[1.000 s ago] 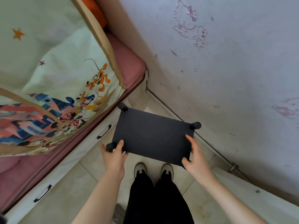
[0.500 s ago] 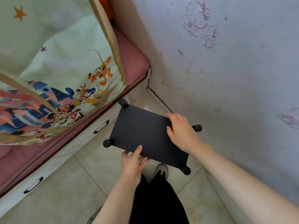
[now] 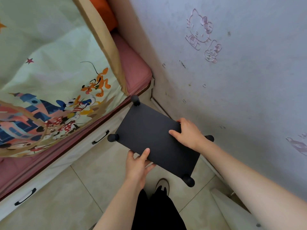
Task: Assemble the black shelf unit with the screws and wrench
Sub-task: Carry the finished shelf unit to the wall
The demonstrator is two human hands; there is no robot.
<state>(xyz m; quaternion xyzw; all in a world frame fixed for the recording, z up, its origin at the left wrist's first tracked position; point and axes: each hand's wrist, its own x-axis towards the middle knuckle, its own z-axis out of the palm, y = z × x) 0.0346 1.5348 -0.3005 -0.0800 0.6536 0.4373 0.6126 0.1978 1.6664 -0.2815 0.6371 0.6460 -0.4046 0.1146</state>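
Note:
The black shelf unit (image 3: pixel 149 131) shows its flat top panel with round black caps at the corners, seen from above in the gap between the bed and the wall. My left hand (image 3: pixel 138 165) grips the panel's near long edge, thumb on top. My right hand (image 3: pixel 188 132) holds the far right edge beside the wall, fingers curled over it. No screws or wrench are in view. The parts below the panel are hidden.
A bed with a cartoon-print cover (image 3: pixel 54 90) and white drawers (image 3: pixel 98 140) runs along the left. A wall with sticker marks (image 3: pixel 232 80) stands close on the right. My feet (image 3: pixel 162 185) are on the tiled floor (image 3: pixel 66 196) under the shelf. A white board (image 3: pixel 232 211) lies at lower right.
My hands shifted from the shelf's near corners: the left to the middle of the near edge, the right to the far edge by the wall. The shelf has turned and sits closer to the corner.

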